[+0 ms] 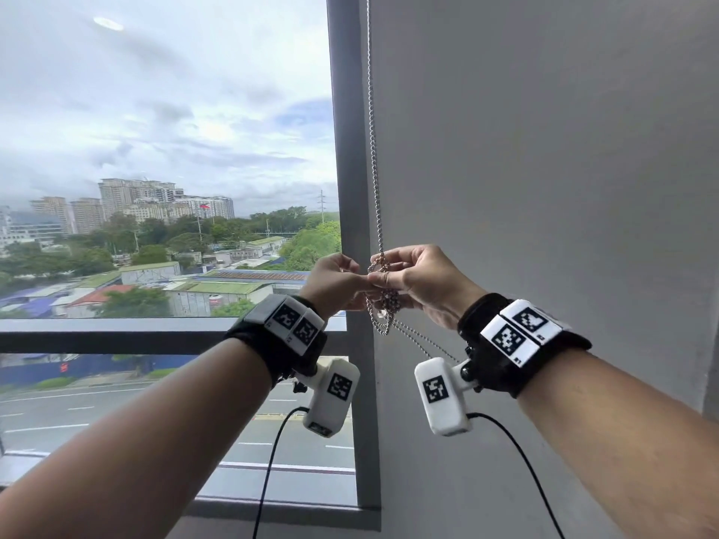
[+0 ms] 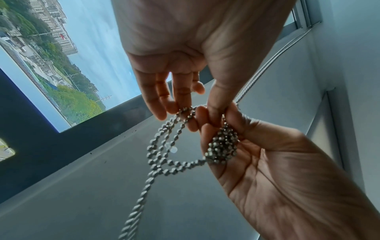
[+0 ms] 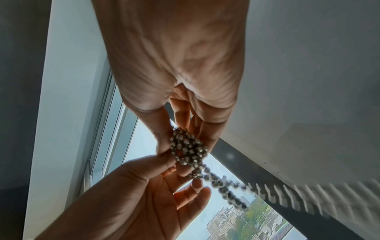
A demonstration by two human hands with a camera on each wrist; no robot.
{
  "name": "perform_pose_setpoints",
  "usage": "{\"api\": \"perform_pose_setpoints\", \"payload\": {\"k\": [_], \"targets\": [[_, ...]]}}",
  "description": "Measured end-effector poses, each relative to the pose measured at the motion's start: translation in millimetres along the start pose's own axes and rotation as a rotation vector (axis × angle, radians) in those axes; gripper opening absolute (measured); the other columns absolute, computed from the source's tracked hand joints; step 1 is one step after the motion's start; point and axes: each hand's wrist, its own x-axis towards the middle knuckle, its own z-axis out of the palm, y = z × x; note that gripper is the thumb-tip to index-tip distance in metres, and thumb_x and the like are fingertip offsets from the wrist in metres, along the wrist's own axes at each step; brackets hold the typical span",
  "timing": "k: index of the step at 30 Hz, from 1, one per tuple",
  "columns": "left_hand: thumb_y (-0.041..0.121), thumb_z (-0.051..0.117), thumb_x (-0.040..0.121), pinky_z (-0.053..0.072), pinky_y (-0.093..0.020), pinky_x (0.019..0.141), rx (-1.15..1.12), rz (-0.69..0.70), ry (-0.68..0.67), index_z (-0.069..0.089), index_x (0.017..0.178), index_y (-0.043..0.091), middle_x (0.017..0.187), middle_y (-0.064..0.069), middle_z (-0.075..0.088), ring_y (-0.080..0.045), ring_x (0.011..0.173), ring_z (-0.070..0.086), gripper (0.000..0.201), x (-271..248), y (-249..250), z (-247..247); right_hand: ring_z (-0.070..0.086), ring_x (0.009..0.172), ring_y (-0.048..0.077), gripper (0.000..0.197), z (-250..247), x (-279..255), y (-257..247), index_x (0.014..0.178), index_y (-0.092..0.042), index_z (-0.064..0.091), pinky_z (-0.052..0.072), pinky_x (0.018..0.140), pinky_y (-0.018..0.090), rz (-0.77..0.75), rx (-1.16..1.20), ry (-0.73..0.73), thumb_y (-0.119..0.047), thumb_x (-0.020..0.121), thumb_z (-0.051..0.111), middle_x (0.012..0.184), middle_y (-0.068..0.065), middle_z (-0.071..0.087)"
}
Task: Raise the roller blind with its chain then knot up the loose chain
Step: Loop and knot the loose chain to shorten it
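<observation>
The metal bead chain (image 1: 374,157) hangs straight down along the window frame (image 1: 348,169) to my two hands, which meet at chest height. My right hand (image 1: 379,275) grips a tangled bundle of chain (image 3: 188,147) between thumb and fingers. My left hand (image 1: 360,281) pinches a loop of chain (image 2: 186,112) right beside that bundle, its thumb (image 2: 218,100) pressed against the right hand's fingers. Loose loops (image 1: 385,324) dangle below both hands, and one strand runs blurred toward the right wrist camera. The window glass (image 1: 167,149) is uncovered; the blind's fabric is out of the head view.
A plain grey surface (image 1: 544,188) fills the right side behind the chain. A horizontal window bar (image 1: 116,330) crosses below the left hand. Black cables (image 1: 272,461) hang from both wrist cameras.
</observation>
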Motion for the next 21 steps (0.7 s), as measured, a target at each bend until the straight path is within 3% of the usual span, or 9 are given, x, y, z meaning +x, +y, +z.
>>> {"api": "perform_pose_setpoints", "payload": {"k": [2,4,8,11,15,19,21], "targets": [[-0.006,0.065,0.073,0.054,-0.039,0.073,0.027,0.004,0.008,0.047,0.075,0.012,0.079,-0.018,0.06,-0.027,0.071,0.059,0.025,0,0,0,0.069,0.083,0.031,0.038,1,-1,1,0.112,0.005,0.065,0.059,0.075,0.043,-0.012,-0.029,0.01,0.0,0.077,0.078,0.101,0.024,0.069],[-0.009,0.061,0.072,0.049,-0.045,0.084,0.045,0.008,-0.003,0.05,0.071,0.011,0.075,-0.016,0.06,-0.027,0.074,0.059,0.023,0,1,0,0.07,0.082,0.029,0.04,0,-1,2,0.111,0.004,0.066,0.059,0.072,0.039,-0.021,-0.073,0.017,-0.003,0.074,0.081,0.105,0.027,0.071],[-0.007,0.063,0.073,0.051,-0.032,0.067,0.016,-0.01,-0.062,0.053,0.07,0.01,0.07,-0.012,0.06,-0.024,0.064,0.058,0.02,0,5,-4,0.069,0.073,0.03,0.029,-4,-6,-3,0.104,0.008,0.069,0.058,0.061,0.034,-0.035,-0.112,-0.008,0.005,0.077,0.076,0.094,0.026,0.072],[-0.003,0.067,0.073,0.052,-0.028,0.056,-0.017,-0.01,-0.076,0.054,0.07,0.01,0.065,-0.008,0.059,-0.019,0.056,0.057,0.019,0,9,-6,0.067,0.068,0.03,0.024,-9,-9,-3,0.101,0.006,0.071,0.056,0.063,0.036,-0.052,-0.108,-0.006,0.008,0.077,0.073,0.093,0.028,0.073],[-0.004,0.059,0.078,0.05,-0.03,0.056,-0.091,-0.011,0.008,0.053,0.067,0.011,0.062,-0.006,0.053,-0.016,0.051,0.052,0.019,1,14,-8,0.063,0.051,0.014,0.032,-9,-8,13,0.108,-0.003,0.068,0.053,0.049,0.027,-0.049,-0.102,0.056,0.003,0.077,0.076,0.09,0.018,0.071],[-0.004,0.055,0.081,0.05,-0.028,0.055,-0.231,0.009,0.003,0.049,0.068,0.014,0.062,-0.006,0.051,-0.018,0.053,0.051,0.024,1,17,-14,0.062,0.055,0.013,0.017,-5,-17,35,0.093,-0.002,0.072,0.054,0.054,0.024,-0.043,-0.207,0.009,0.004,0.078,0.073,0.075,0.007,0.069],[-0.004,0.055,0.083,0.051,-0.027,0.054,-0.337,0.037,-0.005,0.047,0.071,0.014,0.062,-0.006,0.053,-0.018,0.054,0.053,0.023,-3,18,-14,0.061,0.056,0.011,0.008,-3,-16,45,0.081,-0.008,0.074,0.052,0.057,0.025,-0.084,-0.325,0.062,-0.002,0.077,0.073,0.067,0.001,0.069]]}}
